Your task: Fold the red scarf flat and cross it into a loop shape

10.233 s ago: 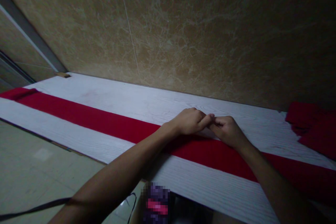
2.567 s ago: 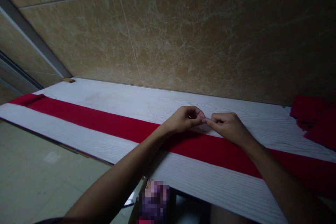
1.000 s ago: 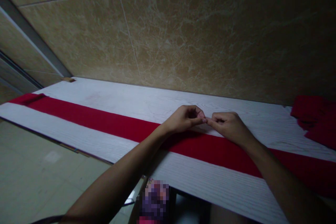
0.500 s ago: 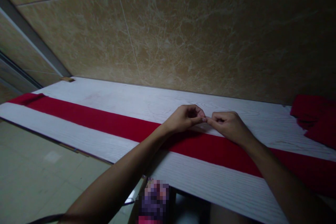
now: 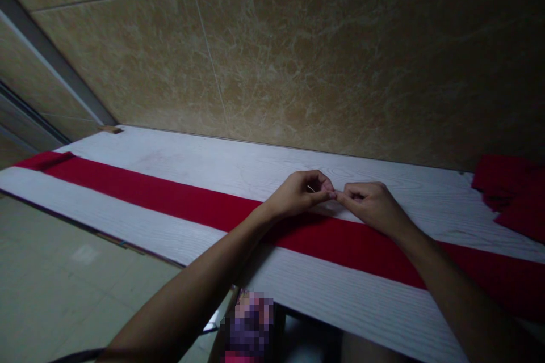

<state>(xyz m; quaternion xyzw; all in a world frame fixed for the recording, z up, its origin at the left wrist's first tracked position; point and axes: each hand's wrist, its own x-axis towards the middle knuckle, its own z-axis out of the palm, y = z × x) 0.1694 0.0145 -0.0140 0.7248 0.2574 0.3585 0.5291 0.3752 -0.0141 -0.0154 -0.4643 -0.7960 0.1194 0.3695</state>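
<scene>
My left hand (image 5: 304, 193) is closed in a pinch, thumb against fingers. A thin pale sliver (image 5: 311, 189) shows within its curled fingers, too small to name. Tip to tip with it, my right hand (image 5: 368, 199) pinches thumb and forefinger, its other fingers curled in. Whatever is between the fingertips is too small to make out. Both hands are above a long, flat strip of red cloth (image 5: 340, 241), near its far edge. The strip runs lengthwise along a white wood-grain table (image 5: 204, 156), and my forearms cross over it.
A crumpled heap of red cloth (image 5: 513, 193) lies at the table's right end. Behind stands a brown marbled wall (image 5: 298, 57). A small wooden block (image 5: 111, 129) sits at the far left corner. Tiled floor (image 5: 63, 272) shows at lower left, beside a pixelated patch (image 5: 251, 329).
Both hands keep almost the same pose and place. A thin pale sliver now shows inside my left hand's curled fingers. The view has shifted very slightly.
</scene>
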